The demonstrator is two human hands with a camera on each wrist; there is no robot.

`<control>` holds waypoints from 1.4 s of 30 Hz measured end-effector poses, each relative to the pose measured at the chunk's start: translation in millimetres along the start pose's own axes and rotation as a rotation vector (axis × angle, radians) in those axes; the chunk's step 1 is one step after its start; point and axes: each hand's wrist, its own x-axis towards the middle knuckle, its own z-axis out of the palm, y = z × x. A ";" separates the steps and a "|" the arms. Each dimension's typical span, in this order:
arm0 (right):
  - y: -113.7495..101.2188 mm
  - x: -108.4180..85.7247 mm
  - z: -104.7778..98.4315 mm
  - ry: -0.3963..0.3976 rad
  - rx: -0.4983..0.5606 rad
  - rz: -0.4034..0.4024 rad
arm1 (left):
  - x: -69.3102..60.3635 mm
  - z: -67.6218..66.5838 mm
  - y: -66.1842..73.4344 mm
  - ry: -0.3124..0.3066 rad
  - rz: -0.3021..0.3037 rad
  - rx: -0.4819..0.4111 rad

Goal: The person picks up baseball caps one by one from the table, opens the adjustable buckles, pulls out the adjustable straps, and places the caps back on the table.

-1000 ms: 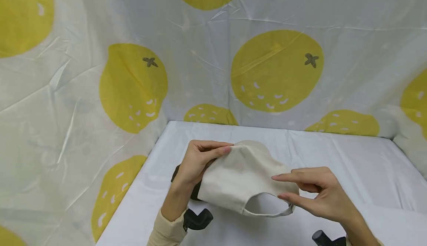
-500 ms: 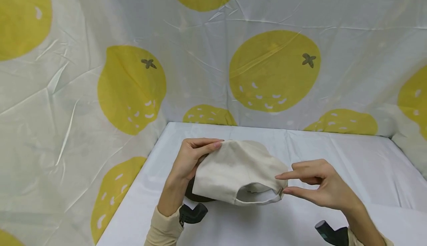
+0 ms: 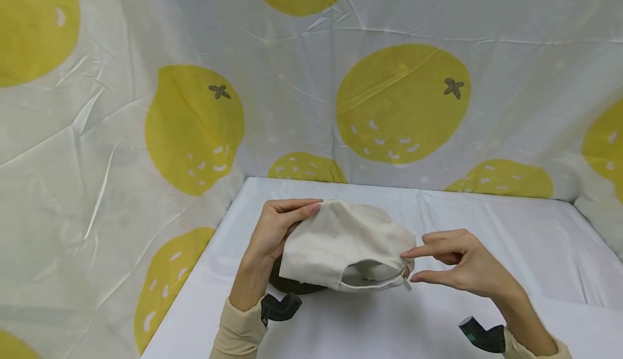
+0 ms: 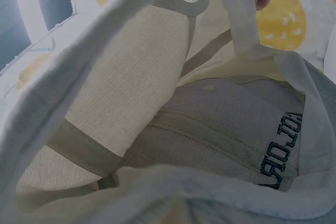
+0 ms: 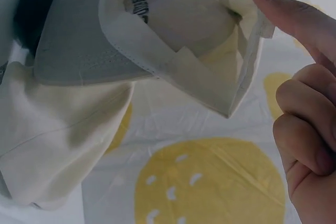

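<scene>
A cream baseball cap is held above the white table, its back opening towards me. Near the top of the crown, my left hand pinches the fabric between thumb and fingers. My right hand is by the cap's right edge; thumb and forefinger stand apart, the forefinger touching the edge near the back strap. In the left wrist view, the strap bears a metal snap, and dark lettering shows inside the cap. A grey brim appears in the right wrist view.
A white cloth covers the table. Behind and to the left hangs a pale sheet printed with yellow fruit. A dark curved piece shows below the cap's left side. Black wrist mounts stick out from both beige sleeves.
The cap and my left hand have moved left and slightly up. The cap's right edge has slipped leftwards past my right fingers, and the strap's end now hangs at the opening.
</scene>
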 end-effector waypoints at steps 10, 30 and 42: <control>10.7 -3.4 3.4 0.050 0.046 0.038 | 0.9 -1.7 -0.1 0.020 -0.006 -0.014; -9.0 7.2 8.8 0.214 0.093 -0.024 | 4.7 -3.6 -3.3 0.076 -0.014 0.055; -17.5 12.8 17.2 0.353 0.036 0.074 | -4.1 -5.1 7.1 0.130 0.108 0.212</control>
